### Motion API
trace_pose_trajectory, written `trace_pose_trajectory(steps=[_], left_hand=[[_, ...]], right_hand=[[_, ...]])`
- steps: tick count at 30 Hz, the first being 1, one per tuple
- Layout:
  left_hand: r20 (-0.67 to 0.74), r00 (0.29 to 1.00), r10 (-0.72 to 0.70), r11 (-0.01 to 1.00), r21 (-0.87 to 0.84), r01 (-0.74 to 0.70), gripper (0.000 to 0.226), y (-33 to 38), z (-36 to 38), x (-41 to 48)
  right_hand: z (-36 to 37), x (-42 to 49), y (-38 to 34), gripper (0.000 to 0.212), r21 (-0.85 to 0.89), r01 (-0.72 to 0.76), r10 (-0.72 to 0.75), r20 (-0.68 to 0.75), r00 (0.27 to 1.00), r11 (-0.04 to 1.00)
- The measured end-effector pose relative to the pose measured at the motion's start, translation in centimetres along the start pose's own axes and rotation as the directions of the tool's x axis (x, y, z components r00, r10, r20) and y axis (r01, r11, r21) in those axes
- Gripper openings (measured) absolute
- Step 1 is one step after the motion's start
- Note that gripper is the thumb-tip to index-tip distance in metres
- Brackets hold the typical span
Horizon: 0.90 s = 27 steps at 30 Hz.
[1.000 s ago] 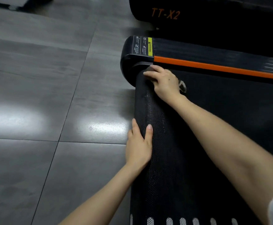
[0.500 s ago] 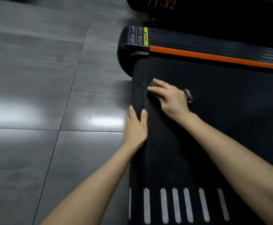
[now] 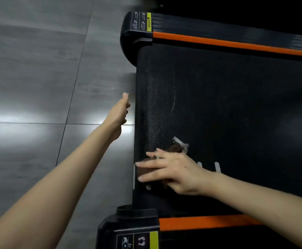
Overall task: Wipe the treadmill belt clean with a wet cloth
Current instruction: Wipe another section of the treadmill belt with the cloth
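Treadmill belt is lying black and textured between two orange side rails, its end edge facing the grey tiled floor. The right hand is pressing the cloth onto the belt's near corner, fingers spread and nearly straight, just beside the white stripe marks. The left hand is hovering over the floor beside the belt's edge, holding nothing, its fingers seemingly loosely curled, though blurred.
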<state>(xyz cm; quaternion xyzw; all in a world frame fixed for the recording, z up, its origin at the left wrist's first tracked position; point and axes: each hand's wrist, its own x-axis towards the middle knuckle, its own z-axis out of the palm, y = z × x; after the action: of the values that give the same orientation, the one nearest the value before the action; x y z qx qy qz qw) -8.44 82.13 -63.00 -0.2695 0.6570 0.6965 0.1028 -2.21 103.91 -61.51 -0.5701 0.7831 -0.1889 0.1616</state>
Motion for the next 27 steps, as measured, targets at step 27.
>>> trace_pose_trajectory(steps=[27], left_hand=[[-0.276, 0.910, -0.309, 0.947, -0.176, 0.268, 0.027, 2.0, -9.7, -24.5]], right_hand=[[-7.9, 3.4, -12.7, 0.052, 0.466, -0.528, 0.617, -0.049, 0.786, 0.710]])
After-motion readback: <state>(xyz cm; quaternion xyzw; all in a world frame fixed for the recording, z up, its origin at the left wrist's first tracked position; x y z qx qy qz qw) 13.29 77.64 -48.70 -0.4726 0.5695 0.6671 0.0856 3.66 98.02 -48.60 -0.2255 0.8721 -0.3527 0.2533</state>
